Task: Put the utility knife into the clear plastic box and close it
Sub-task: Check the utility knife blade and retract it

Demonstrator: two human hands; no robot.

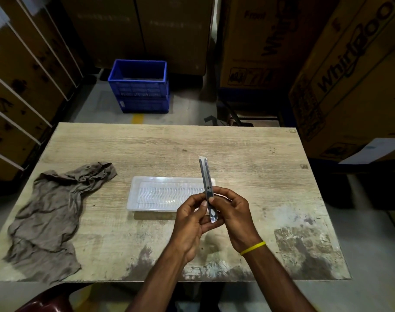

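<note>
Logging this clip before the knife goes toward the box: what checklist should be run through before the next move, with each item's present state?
1. Utility knife held securely: ok, both the left hand and the right hand grip its lower half.
2. Blade retracted: cannot tell, the upper tip is too small to judge.
3. Clear plastic box within reach: ok, it lies on the table just beyond the hands.
4. Box open to receive the knife: cannot tell, lid and base are not distinguishable.
5. Path clear: ok, nothing stands between hands and box.
6. Cloth out of the way: ok, it lies apart, left of the box.
</note>
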